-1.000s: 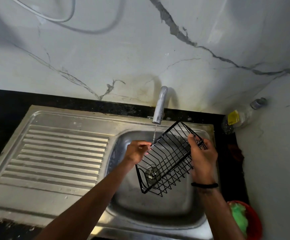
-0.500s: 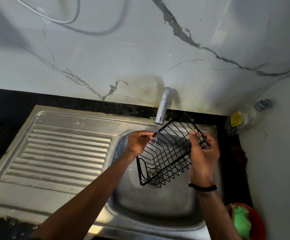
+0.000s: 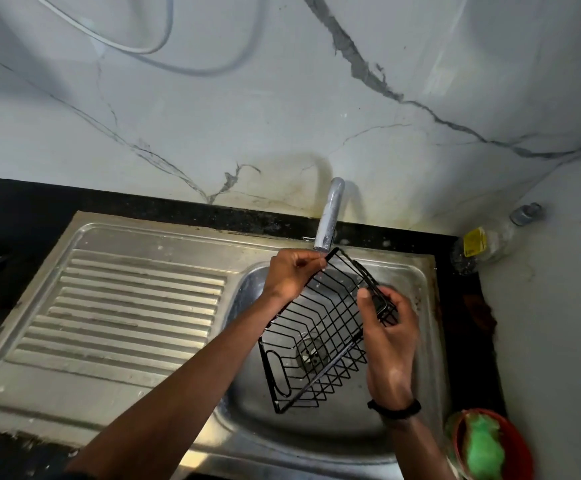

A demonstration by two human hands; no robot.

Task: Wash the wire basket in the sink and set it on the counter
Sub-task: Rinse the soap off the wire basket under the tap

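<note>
A black wire basket hangs tilted over the steel sink bowl, its far end raised under the tap spout. My left hand pinches the basket's far left corner right below the spout. My right hand grips the far right rim, thumb on top of the wire. The near end of the basket points down toward the drain, seen through the wires. I cannot tell if water is running.
The ribbed steel drainboard lies left of the bowl, with black counter beyond it. A clear bottle with a yellow label stands in the right corner. A red bowl holding a green scrubber sits at the lower right.
Both hands have raised the basket's far end toward the spout and tilted it more steeply. My left hand moved up to the spout's tip.
</note>
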